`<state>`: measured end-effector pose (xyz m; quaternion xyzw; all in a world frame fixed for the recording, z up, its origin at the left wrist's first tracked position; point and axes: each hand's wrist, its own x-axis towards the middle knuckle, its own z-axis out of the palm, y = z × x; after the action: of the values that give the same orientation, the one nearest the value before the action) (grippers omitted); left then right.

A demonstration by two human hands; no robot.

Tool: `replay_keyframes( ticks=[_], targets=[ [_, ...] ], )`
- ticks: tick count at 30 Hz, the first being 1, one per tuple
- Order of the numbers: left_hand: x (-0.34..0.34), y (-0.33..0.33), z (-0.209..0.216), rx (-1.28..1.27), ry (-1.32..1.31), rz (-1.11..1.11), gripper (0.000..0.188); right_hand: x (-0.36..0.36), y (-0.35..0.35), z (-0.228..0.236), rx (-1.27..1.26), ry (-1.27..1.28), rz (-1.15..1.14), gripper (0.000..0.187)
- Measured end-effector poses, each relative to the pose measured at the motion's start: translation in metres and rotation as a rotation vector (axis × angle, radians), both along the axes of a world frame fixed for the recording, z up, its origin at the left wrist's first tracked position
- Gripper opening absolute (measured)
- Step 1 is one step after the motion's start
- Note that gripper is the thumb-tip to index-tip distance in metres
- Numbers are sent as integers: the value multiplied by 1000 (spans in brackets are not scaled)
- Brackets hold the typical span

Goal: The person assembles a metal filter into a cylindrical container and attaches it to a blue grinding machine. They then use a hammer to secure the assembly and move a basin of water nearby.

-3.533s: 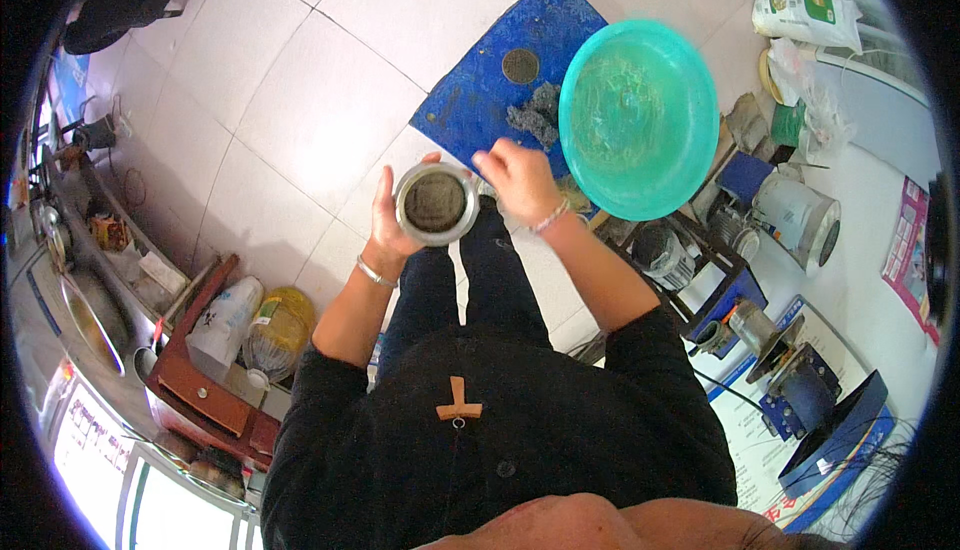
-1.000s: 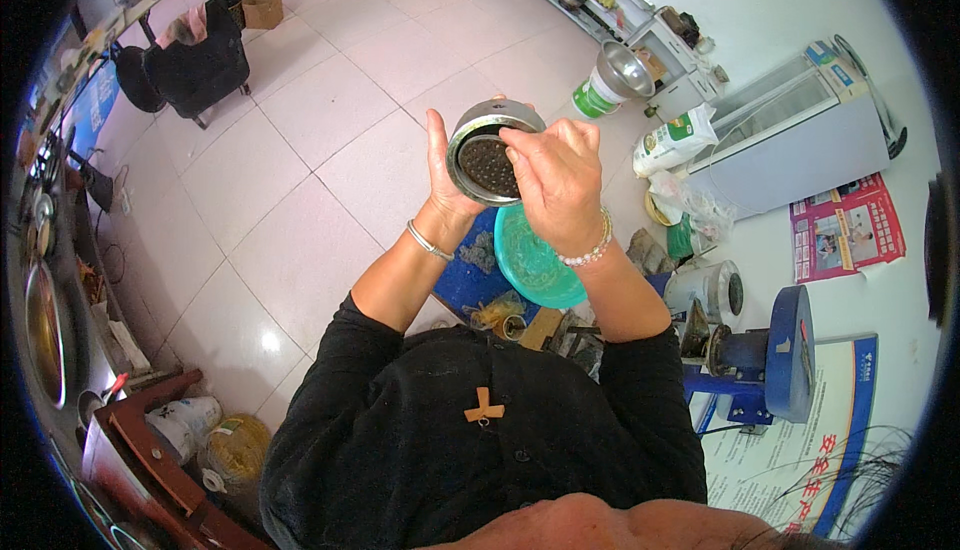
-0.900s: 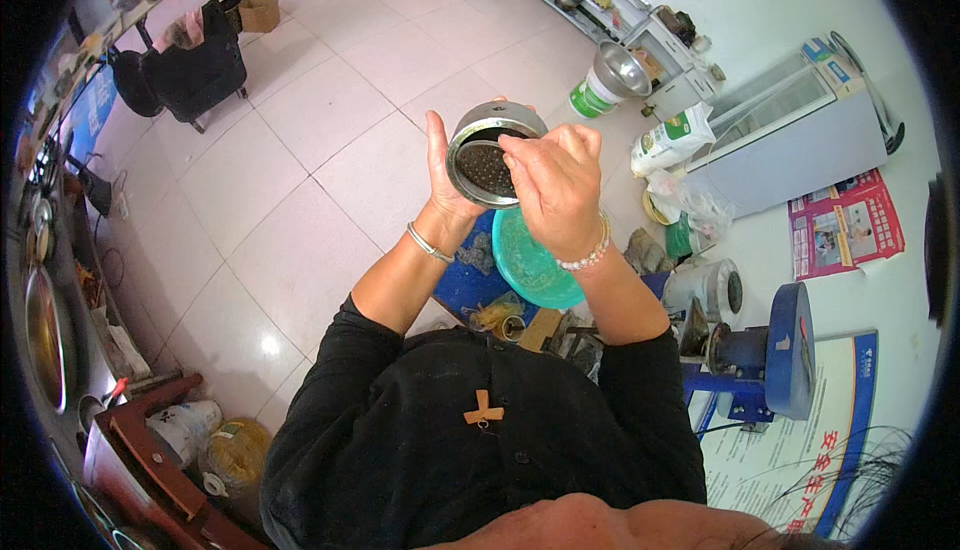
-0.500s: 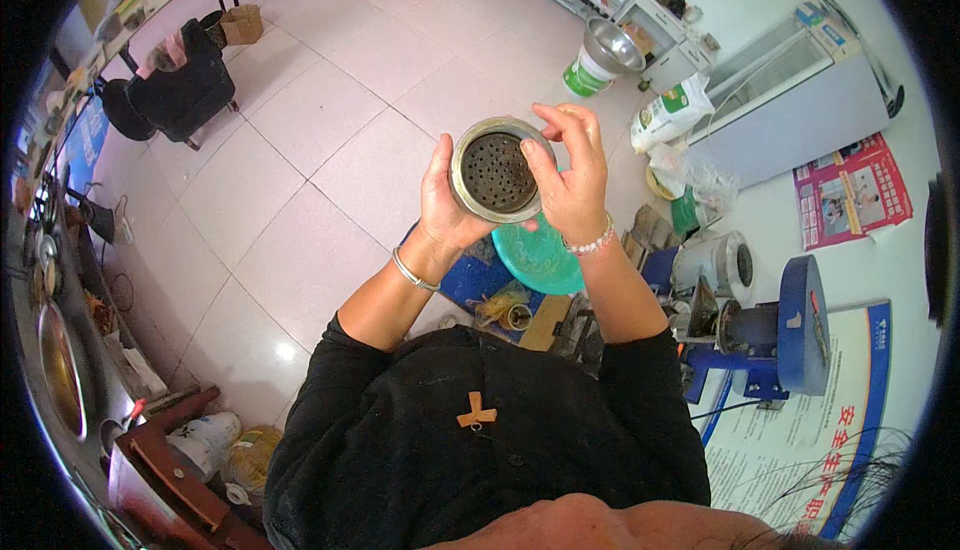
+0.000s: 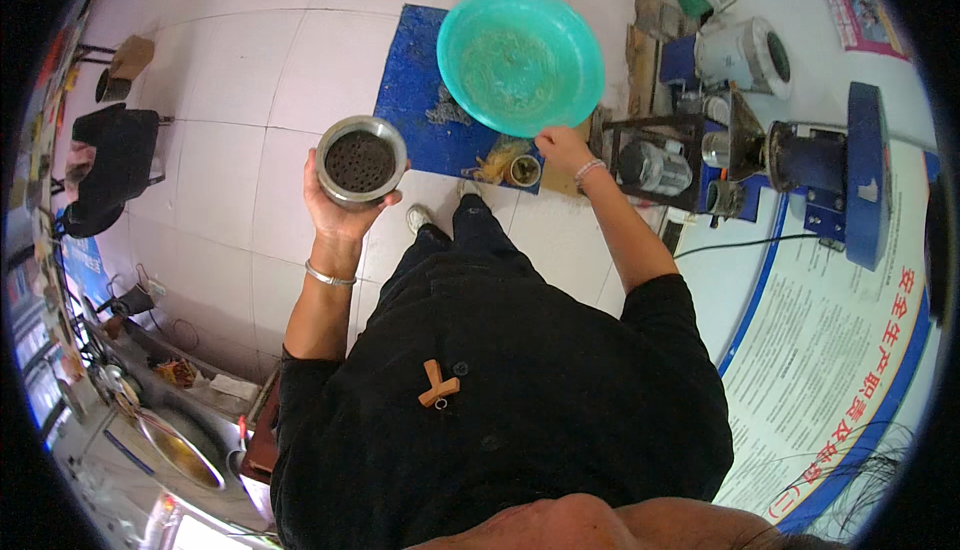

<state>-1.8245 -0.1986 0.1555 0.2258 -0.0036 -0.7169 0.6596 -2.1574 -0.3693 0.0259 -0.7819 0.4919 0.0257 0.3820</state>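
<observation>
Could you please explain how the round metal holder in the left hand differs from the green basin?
The metal holder is grey, with a dark perforated plate inside; the basin is bright turquoise-green.
The metal holder is small; the basin is much wider.
The metal holder is in the left hand's grip; the basin is over the blue mat, the right hand at its rim.
Both are round.

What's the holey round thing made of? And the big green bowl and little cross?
The holey round thing looks like metal: its rim gleams silvery, but its dark middle is harder to tell. The big green bowl is probably smooth plastic, bright all over. The little cross might be wood: it's plain, matte brown.
</observation>
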Motion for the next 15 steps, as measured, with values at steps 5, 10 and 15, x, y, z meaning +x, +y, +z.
replay_keyframes(
  ticks=[5,10,15],
  targets=[
    [-12,8,-31,179,-28,-66,70,-48,50,-140,63,269,-129,33],
    [-26,5,-51,315,-75,-113,70,-12,55,-161,109,370,-312,38],
    [-34,-4,-51,355,-160,-118,70,-5,36,-196,203,542,-106,29]
  ],
)
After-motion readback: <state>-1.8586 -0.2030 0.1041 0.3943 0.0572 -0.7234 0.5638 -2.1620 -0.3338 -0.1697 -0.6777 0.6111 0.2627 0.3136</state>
